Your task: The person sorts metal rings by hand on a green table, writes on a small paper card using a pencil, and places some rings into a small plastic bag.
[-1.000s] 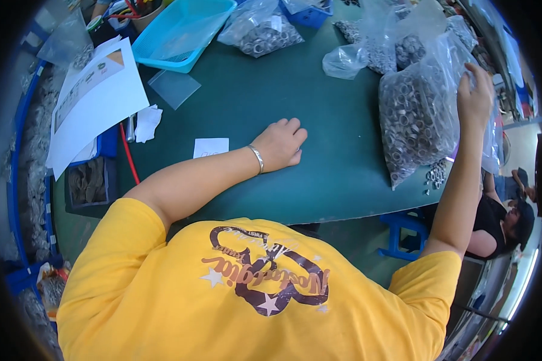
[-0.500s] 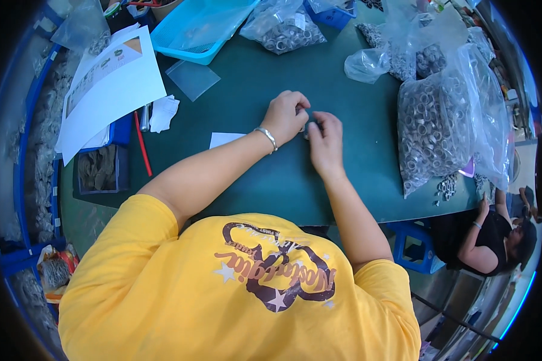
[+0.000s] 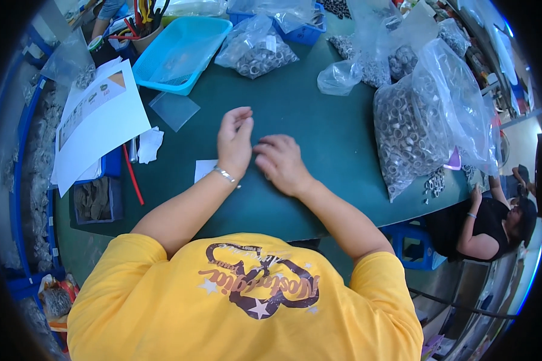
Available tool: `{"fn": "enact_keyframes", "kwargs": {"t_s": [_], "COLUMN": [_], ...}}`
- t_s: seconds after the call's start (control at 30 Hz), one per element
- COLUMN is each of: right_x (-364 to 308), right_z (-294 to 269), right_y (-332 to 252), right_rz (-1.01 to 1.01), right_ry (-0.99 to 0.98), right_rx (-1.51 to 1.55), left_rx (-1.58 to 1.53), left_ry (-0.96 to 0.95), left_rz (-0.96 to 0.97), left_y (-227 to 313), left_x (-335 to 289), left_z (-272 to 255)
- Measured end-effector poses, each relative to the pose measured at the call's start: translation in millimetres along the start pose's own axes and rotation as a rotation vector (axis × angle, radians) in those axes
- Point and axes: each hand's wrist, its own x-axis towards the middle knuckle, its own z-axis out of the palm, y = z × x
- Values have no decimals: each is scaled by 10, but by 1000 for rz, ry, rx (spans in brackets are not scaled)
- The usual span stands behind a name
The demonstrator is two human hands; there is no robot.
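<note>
My left hand (image 3: 235, 142) is raised over the green table, its fingers stretched out, with nothing visible in it. A silver bangle circles that wrist. Close by on the right, my right hand (image 3: 282, 165) is bent low over the table, fingers curled toward the left hand. Whatever lies within its fingers is hidden, though a tiny dark bit shows at its lower edge. A small metal piece (image 3: 239, 186) lies beside my left wrist. Next to my left forearm is a small white paper (image 3: 205, 169).
At right stands a big clear bag of metal rings (image 3: 412, 123), with loose rings (image 3: 435, 182) near it. Toward the back are a light-blue basket (image 3: 183, 81) and another ring bag (image 3: 260, 59). Printed sheets (image 3: 102, 129) and a red stick (image 3: 133, 174) lie left. A person (image 3: 485, 228) sits far right.
Both hands have moved left and nearer to me. The left fingers have straightened from a curl, and the right hand has turned to point left. The whole view has shifted slightly.
</note>
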Motion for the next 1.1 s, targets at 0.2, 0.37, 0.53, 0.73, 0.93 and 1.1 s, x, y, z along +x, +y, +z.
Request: {"fn": "enact_keyframes", "kwargs": {"t_s": [0.2,0.37,0.53,0.73,0.93,1.1], "right_x": [-155,-67,349,354,51,406], "right_z": [-123,-277,-1524,-3742,-3906,-1729], "right_y": [-84,10,-188,864,1207,-668], "right_rz": [-173,-55,-20,348,23,4], "right_ry": [-30,129,589,896,636,117], "right_rx": [-134,-83,-427,-873,-1187,-346], "left_rx": [181,362,832,1167,1156,745], "left_ry": [-22,-2,-206,-470,-478,-638], "left_rz": [104,188,173,-35,-40,52], "left_y": [335,495,672,682,569,657], "left_x": [35,49,-147,-316,-318,-353], "left_z": [-647,-1260,-1529,-1322,-1194,-808]}}
